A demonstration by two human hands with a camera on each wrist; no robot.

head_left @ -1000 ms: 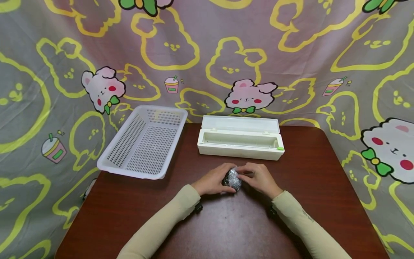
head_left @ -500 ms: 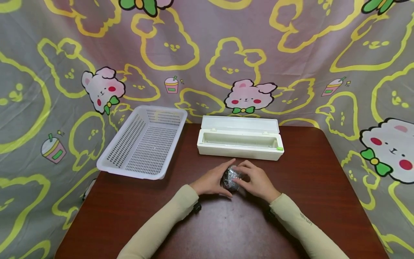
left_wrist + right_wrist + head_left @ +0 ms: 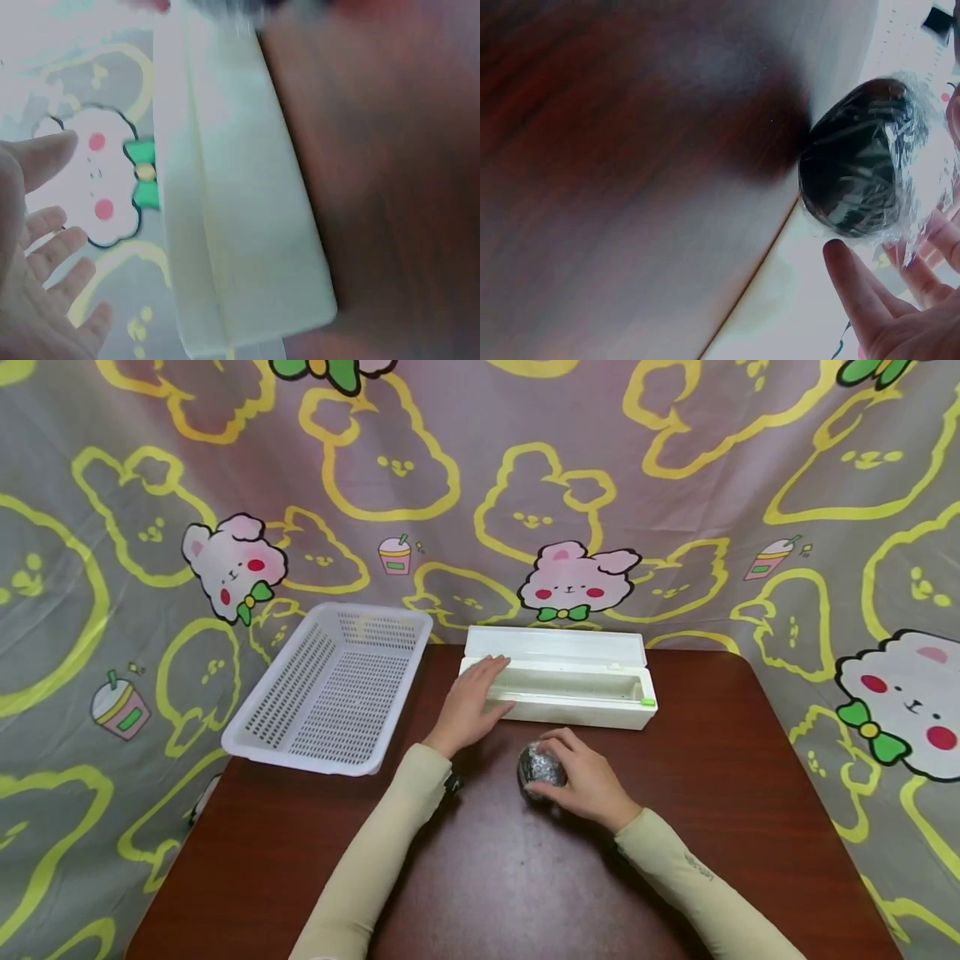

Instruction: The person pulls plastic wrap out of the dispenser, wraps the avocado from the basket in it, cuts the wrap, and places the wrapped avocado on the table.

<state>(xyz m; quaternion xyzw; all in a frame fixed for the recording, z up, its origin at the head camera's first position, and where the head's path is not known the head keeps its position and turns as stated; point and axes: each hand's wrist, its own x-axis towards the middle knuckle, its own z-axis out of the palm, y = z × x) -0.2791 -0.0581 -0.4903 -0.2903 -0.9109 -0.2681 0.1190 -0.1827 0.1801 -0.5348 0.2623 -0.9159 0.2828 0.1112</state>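
Note:
A dark, rounded bowl-like thing wrapped in clear cling film (image 3: pixel 542 767) sits on the table; the right wrist view shows its dark side (image 3: pixel 855 161) under wrinkled film. My right hand (image 3: pixel 588 777) holds it from the right, thumb and fingers curved around its film-covered top. Farther forward, my left hand (image 3: pixel 468 706) has its fingers spread at the left end of a long white cling film box (image 3: pixel 577 710) with its lid raised. The left wrist view shows those fingers (image 3: pixel 64 247) extended beside the box; whether they touch it I cannot tell.
On the left side of the dark brown table (image 3: pixel 495 877) stands a white perforated plastic basket (image 3: pixel 378 764). A small green piece (image 3: pixel 647 702) sits at the box's right end. A patterned cloth (image 3: pixel 420 435) hangs behind and at both sides.
My left hand has left the wrapped bowl-like thing and moved forward and left to the white box. The right hand stays on the wrapped thing, its fingers curving farther over it.

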